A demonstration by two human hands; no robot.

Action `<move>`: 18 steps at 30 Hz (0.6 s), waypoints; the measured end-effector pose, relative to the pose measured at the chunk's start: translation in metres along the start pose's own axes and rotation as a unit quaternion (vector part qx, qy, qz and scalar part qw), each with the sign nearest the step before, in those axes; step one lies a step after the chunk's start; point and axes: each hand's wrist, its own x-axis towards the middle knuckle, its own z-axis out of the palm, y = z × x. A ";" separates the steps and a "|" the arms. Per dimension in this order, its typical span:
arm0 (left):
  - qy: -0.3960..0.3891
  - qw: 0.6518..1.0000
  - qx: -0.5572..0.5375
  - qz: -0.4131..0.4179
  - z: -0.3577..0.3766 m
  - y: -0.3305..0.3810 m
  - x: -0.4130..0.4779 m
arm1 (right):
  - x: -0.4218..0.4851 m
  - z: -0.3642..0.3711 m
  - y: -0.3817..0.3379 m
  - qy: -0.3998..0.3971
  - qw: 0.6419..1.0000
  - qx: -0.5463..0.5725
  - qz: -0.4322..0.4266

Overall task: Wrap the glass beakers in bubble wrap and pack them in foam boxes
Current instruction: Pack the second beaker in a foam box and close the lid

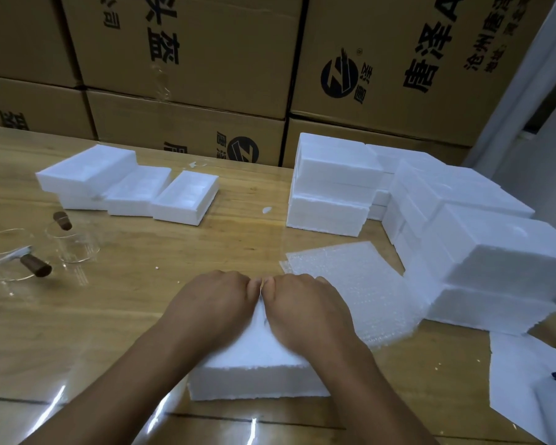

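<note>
A white foam box (pixel 257 377) lies on the wooden table right in front of me. My left hand (pixel 212 303) and my right hand (pixel 305 309) rest side by side on its top, fingers curled over the far edge, thumbs nearly touching. Their fingertips are hidden. A stack of bubble wrap sheets (pixel 350 284) lies flat just right of the hands. Two clear glass beakers with brown wooden handles (pixel 74 242) (pixel 10 258) stand at the left of the table, apart from both hands.
Open foam box halves (pixel 129 187) sit at the back left. Stacks of closed foam boxes (pixel 331 187) (pixel 482 252) fill the back right and right side. White paper (pixel 520 380) lies at the near right. Cardboard cartons (pixel 190 59) wall off the table's far edge.
</note>
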 end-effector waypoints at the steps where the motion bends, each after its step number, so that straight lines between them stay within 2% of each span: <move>1: -0.005 1.000 -0.003 0.007 -0.001 0.000 -0.001 | 0.000 0.000 0.000 -0.003 1.000 0.001 0.003; 4: -0.006 0.998 0.000 0.055 -0.006 0.001 -0.004 | -0.001 -0.001 0.000 -0.003 1.000 0.016 0.012; 7: -0.031 0.998 -0.022 0.044 -0.011 0.000 -0.006 | -0.001 -0.001 -0.001 -0.001 0.999 0.024 0.024; 10: -0.064 0.986 -0.154 -0.003 -0.022 0.002 -0.009 | -0.001 -0.002 -0.001 -0.001 0.999 0.032 0.040; 12: -0.033 0.956 -0.286 -0.049 -0.031 -0.002 -0.015 | -0.002 -0.002 -0.001 -0.004 0.999 0.026 0.033; 15: 0.029 0.911 -0.384 -0.150 -0.037 -0.015 -0.035 | -0.001 -0.003 -0.003 -0.028 0.999 0.000 0.022; 18: -0.039 0.854 -0.460 -0.240 -0.029 -0.018 -0.059 | 0.002 -0.004 -0.001 -0.052 0.998 0.017 0.042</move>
